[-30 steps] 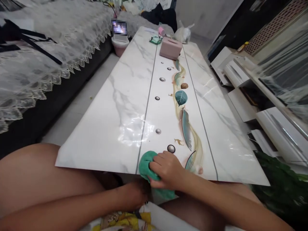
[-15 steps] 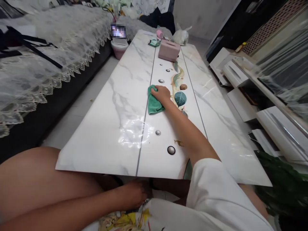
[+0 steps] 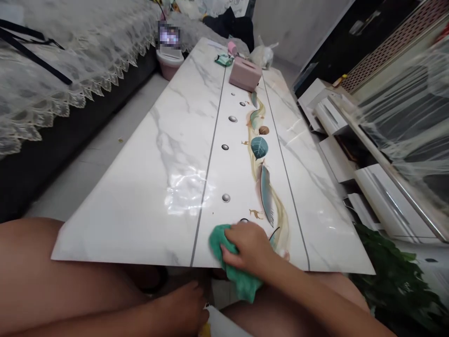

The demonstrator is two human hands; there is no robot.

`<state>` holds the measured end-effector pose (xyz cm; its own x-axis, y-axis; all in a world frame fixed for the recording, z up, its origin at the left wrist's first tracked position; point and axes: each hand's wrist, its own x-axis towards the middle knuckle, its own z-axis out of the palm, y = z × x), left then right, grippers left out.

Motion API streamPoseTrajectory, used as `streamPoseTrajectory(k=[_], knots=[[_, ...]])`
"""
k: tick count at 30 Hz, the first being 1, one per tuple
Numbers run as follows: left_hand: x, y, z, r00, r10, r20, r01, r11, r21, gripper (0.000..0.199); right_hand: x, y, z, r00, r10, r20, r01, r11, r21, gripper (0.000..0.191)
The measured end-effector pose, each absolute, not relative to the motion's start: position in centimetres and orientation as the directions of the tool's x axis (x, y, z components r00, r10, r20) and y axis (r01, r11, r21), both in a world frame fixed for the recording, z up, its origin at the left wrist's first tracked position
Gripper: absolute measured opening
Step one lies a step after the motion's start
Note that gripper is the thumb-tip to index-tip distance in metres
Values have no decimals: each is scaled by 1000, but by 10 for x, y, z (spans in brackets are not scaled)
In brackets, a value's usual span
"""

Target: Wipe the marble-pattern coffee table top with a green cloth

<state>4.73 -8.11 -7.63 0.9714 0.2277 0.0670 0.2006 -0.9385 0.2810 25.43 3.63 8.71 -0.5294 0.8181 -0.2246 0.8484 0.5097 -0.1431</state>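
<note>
Gripping green cloth [image 3: 243,281] w/ R fingers [image 3: 230,257]; L fingers [image 3: 196,296]: can't tell; pink box [image 3: 244,77] on tbl [image 3: 129,210], contents hidden.

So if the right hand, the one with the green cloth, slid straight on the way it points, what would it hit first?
Sliding across the white marble-patterned tabletop, the right hand would probably meet the grey lace-edged fabric cover past the left edge first, though depth is hard to judge.

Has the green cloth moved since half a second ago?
Yes, toward the near end: beside the printed teal leaf then, the green cloth in the right hand now overhangs the near edge of the white table.
</note>
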Motion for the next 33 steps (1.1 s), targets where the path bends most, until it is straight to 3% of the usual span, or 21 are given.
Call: streamPoseTrajectory(k=[3,8,16,21,28,33], knots=[[47,-79,-78,967,247,55,223,-933,283,21,232,85,94,-447,846,-291,893,438,-99,28],[46,-74,-77,960,278,47,258,-933,251,16,199,141,96,-364,898,-245,931,359,-70,35],[43,-75,-68,965,241,98,218,-954,204,22,235,70,99,-425,855,-299,893,449,15,25],[50,-89,-46,957,239,161,192,-945,263,26,269,19,97,-396,880,-264,905,423,53,21],[55,-86,-34,947,259,190,194,-933,301,19,231,84,94,-338,894,-293,921,378,91,37],[53,-84,-41,955,266,131,215,-926,311,23,190,127,94,-356,911,-210,922,378,77,42]])
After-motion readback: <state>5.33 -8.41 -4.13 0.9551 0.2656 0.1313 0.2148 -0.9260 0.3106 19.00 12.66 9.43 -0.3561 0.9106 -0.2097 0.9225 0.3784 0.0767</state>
